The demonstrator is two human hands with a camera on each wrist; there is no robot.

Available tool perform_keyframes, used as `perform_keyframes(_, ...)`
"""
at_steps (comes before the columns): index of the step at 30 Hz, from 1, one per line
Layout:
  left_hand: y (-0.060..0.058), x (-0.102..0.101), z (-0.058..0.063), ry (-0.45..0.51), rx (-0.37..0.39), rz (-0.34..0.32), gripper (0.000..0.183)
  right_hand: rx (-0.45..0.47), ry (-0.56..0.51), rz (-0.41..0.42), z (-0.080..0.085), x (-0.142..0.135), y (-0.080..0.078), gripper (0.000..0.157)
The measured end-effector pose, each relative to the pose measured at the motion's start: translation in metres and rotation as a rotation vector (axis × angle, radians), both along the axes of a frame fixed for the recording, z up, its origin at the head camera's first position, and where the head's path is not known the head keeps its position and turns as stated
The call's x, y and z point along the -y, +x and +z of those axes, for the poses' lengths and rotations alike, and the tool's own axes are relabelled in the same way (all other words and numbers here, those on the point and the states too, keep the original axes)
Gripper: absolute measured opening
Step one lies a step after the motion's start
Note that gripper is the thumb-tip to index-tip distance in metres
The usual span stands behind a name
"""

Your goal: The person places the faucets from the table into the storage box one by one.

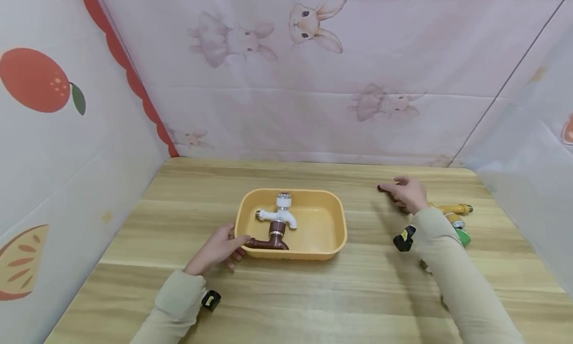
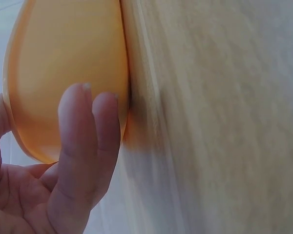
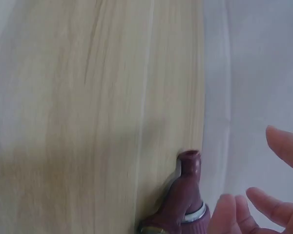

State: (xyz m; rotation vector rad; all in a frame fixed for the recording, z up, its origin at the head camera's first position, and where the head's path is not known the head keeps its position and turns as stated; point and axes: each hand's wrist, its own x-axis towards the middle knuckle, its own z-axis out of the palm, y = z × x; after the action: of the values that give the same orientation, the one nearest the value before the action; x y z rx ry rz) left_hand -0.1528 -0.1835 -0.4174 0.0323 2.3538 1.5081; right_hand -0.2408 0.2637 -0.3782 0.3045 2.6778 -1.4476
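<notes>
A yellow plastic basin [image 1: 319,230] stands on the table, holding a white tap [image 1: 278,215] and a brown tap [image 1: 274,240]. My left hand [image 1: 218,248] grips the basin's near left corner, thumb at the rim and fingers along the outer wall, as the left wrist view shows. Over at the right, my right hand [image 1: 411,192] hovers at a second brown tap [image 3: 183,202] lying on the wood. Its fingers [image 3: 278,209] are spread beside that tap in the right wrist view, with a gap to the thumb. The hand partly covers this tap in the head view.
Past the right wrist lie a yellow tap [image 1: 454,209] and a green piece [image 1: 463,237], partly hidden by the sleeve [image 1: 452,264]. More small parts peek out beneath that forearm. Patterned walls [image 1: 286,125] border the wooden table [image 1: 313,294] at the back and sides.
</notes>
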Motion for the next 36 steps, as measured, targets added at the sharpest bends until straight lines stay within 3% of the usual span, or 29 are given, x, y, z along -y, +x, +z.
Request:
perform_keyframes(11,-0.001,0.000,0.000,-0.013,0.004,-0.016,0.038,-0.012,0.313,-0.094,-0.013,-0.014,-0.004,0.054)
perform_keyframes(19,-0.002,0.000,0.000,-0.004,-0.002,-0.012,0.040,0.032,0.348,-0.133,-0.022,-0.020,-0.008,0.052)
perform_keyframes(26,-0.002,0.000,-0.001,-0.002,0.000,-0.012,0.039,0.046,0.362,-0.132,-0.025,-0.024,-0.009,0.038)
perform_keyframes(36,-0.003,0.000,0.000,-0.008,-0.005,-0.016,0.039,0.104,0.406,-0.060,-0.027,-0.033,-0.009,0.038)
